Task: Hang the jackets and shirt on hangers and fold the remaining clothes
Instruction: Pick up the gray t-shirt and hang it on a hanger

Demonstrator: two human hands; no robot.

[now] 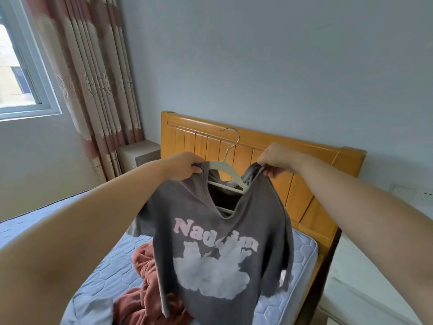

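The head-worn camera looks forward and down across the bed [98, 275] toward the nearby headboard [199, 141].

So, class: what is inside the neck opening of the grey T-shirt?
A white hanger sits inside the grey T-shirt, its hook above the collar. Fabric hides parts of its arms and bars.

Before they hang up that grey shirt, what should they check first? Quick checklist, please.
1. Left hand grips one shoulder of the grey shirt: ok.
2. Right hand grips the other shoulder: ok.
3. Hanger inside the neck opening, hook sticking out above: ok.
4. Hanger level inside the shirt: not ok, it tilts.
5. Somewhere to hang it: cannot tell, none in view.
6. Hem clear of the rust-coloured garment on the bed: cannot tell.
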